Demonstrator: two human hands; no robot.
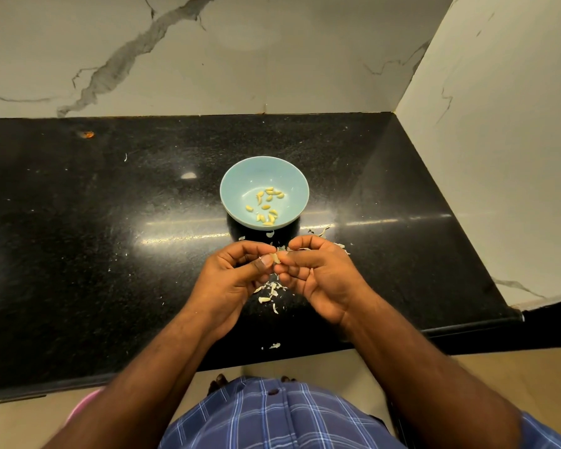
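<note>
Left hand and right hand are pinching 1 clove short of the bowl, keeping skins on the counter (peeled cloves inside)

— Where are you?
— I'm standing at a black speckled counter that's running into a corner; a grey-veined marble back wall and side wall are rising around it.
— Light?
— It's glinting off the stone; beige floor is showing below.

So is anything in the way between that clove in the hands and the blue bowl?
Nothing visible. The clove, pinched by left hand and right hand, is just before the open bowl; only flat peel scraps lie between.
</note>
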